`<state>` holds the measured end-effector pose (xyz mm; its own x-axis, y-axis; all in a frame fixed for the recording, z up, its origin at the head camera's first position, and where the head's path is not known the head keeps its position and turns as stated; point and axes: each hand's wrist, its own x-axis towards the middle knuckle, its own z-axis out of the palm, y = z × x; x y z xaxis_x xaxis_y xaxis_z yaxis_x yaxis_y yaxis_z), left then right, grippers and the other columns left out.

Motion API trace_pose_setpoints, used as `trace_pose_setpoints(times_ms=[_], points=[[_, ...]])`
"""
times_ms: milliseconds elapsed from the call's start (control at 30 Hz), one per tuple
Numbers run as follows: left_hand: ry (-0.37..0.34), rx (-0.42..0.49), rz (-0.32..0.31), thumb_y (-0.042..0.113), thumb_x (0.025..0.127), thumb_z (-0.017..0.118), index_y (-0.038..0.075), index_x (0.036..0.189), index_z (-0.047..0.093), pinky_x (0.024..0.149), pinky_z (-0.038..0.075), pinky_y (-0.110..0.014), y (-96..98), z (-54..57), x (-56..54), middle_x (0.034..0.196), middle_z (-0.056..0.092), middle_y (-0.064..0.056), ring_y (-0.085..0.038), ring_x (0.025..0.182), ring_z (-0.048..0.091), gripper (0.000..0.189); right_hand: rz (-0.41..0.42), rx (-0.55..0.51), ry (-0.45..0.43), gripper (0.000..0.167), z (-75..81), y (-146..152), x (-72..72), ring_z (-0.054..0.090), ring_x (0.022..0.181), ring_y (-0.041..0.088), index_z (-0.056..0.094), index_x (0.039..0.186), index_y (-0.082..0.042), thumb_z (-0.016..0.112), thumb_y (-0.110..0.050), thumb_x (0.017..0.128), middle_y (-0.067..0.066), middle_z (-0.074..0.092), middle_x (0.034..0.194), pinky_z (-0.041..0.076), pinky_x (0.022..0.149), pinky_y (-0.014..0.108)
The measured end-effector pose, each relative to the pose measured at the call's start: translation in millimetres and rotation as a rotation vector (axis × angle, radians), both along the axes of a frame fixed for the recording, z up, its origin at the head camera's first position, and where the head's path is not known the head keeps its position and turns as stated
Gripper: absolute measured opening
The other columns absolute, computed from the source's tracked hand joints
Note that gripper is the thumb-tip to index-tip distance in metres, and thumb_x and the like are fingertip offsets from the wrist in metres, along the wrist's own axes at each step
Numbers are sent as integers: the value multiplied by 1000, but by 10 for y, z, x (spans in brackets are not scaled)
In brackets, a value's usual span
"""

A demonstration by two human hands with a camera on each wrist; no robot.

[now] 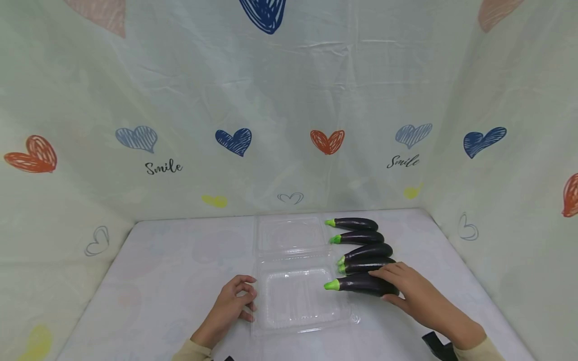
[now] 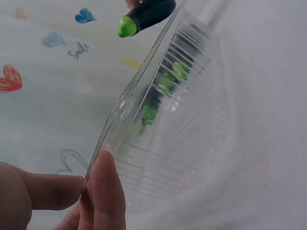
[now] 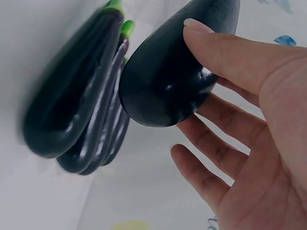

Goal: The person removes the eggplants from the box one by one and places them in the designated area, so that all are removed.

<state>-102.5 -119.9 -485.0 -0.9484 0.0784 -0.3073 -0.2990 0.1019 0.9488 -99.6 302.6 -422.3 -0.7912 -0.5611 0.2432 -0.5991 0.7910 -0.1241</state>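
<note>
A clear plastic clamshell container [image 1: 300,328] lies unfolded on the table, its lid [image 1: 291,235] at the far side. The thumb and fingers of my left hand [image 1: 231,303] pinch its left rim, seen close up in the left wrist view at the container edge [image 2: 125,98]. My right hand [image 1: 417,296] grips the fat end of a dark purple eggplant [image 1: 361,284], with thumb and fingers on opposite sides [image 3: 163,79]. That eggplant is raised, and its green stem end points left over the container's right edge. Several other eggplants [image 1: 356,237] lie in a row beyond it.
A white cloth covers the table [image 1: 149,296]. Behind it and at both sides hangs a pale curtain [image 1: 289,100] printed with hearts and "Smile". A black strap [image 1: 438,346] shows by the right wrist. The eggplant row sits right of the container.
</note>
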Motion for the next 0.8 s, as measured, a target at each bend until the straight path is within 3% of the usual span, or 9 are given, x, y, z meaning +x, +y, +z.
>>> trace_pose_setpoints(times_ms=[567, 800], points=[[-4, -7, 4, -4, 98, 60, -9, 133, 51, 53, 60, -29, -38, 29, 19, 97, 60, -9, -19, 72, 62, 37, -99, -4, -23, 57, -169, 238, 69, 66, 108, 22, 73, 125, -16, 95, -13, 73, -4, 70, 117, 61, 91, 44], [-4, 1, -3, -4, 97, 61, -9, 133, 50, 54, 60, -29, -57, 43, 24, 97, 60, -8, -19, 73, 62, 38, -148, 4, -102, 55, -238, 304, 103, 66, 109, 23, 73, 126, -16, 94, -15, 75, -3, 71, 119, 60, 93, 45]])
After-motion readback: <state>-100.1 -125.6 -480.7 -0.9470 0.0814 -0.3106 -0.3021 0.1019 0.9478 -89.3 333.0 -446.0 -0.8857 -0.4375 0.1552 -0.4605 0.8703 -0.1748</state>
